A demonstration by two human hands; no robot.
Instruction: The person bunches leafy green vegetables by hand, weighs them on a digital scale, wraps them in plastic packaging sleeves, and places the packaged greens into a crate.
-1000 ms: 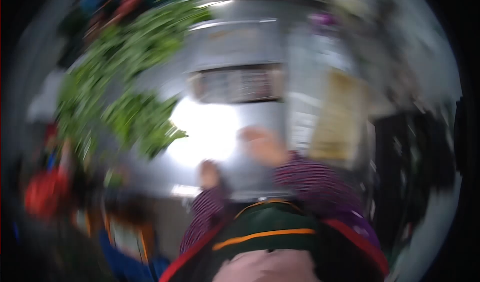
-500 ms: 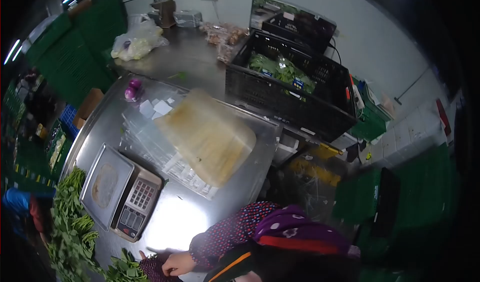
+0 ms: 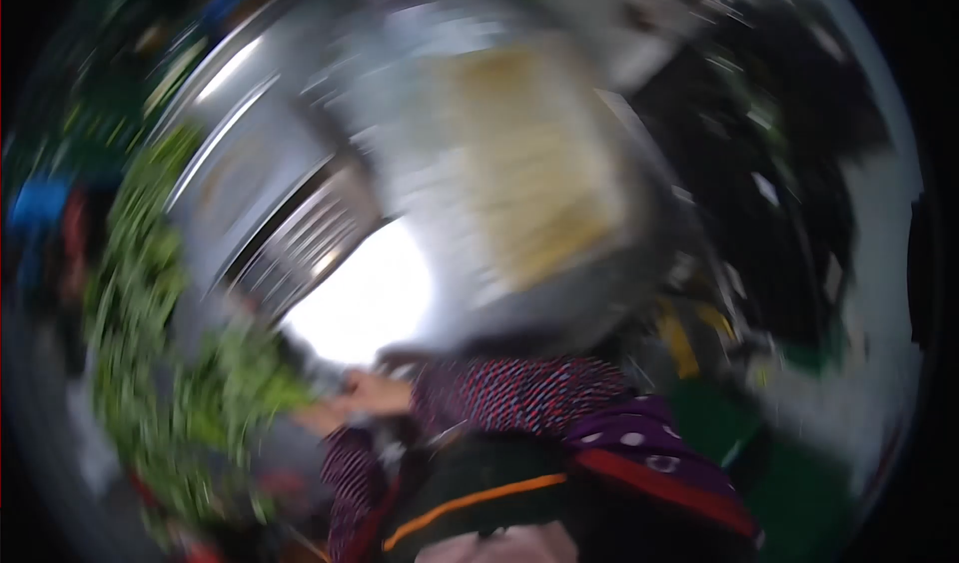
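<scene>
Motion blurs the whole head view. My left hand (image 3: 322, 418) is at the stem end of a bunch of leafy greens (image 3: 235, 383), its fingers seemingly closed round the stems. Close beside it, my right hand (image 3: 378, 394) reaches in from the right over the table's near edge. Its fingers are smeared, and whether it grips anything does not show. More leafy greens (image 3: 135, 293) lie heaped along the left side of the table. Just beyond my hands stands a weighing scale with a metal pan (image 3: 245, 153) and a keypad (image 3: 310, 233).
A yellowish board (image 3: 529, 163) lies on clear plastic sheets on the steel table (image 3: 450, 313). To the right is a black crate (image 3: 739, 183) with packed greens. Green crates (image 3: 714, 423) stand at lower right. Another person's blue-clad part (image 3: 45, 208) shows at far left.
The view has swung down and turned, so the scale, board and crate sit elsewhere in it. Both hands now show together at the greens; before, my left hand was mostly hidden.
</scene>
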